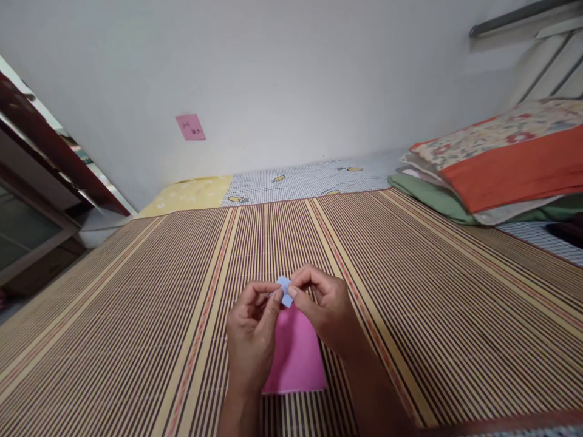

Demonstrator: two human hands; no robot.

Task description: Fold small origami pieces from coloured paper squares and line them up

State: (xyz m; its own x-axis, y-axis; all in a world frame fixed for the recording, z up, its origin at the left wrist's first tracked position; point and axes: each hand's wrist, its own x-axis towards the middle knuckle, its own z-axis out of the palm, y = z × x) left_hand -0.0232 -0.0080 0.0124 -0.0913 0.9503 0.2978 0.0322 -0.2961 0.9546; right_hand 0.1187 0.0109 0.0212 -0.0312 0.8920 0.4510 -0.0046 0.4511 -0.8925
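A small light-blue piece of folded paper (285,297) is pinched from both sides between my two hands. My left hand (252,325) has thumb and forefinger closed on its left edge. On the opposite edge, the thumb and forefinger of my right hand (330,309) are closed in the same way. Under the hands a bright pink sheet (298,358) lies flat on the striped mat (195,291). My left hand covers part of its left side, and its top edge is partly hidden by the fingers and the blue paper.
Folded bedding with an orange and floral cover (510,158) is piled at the right. Behind the mat runs a checked sheet (300,179) beside a yellow cloth (186,195). A pink note (190,127) is stuck on the white wall (296,79). The mat drops off at the left.
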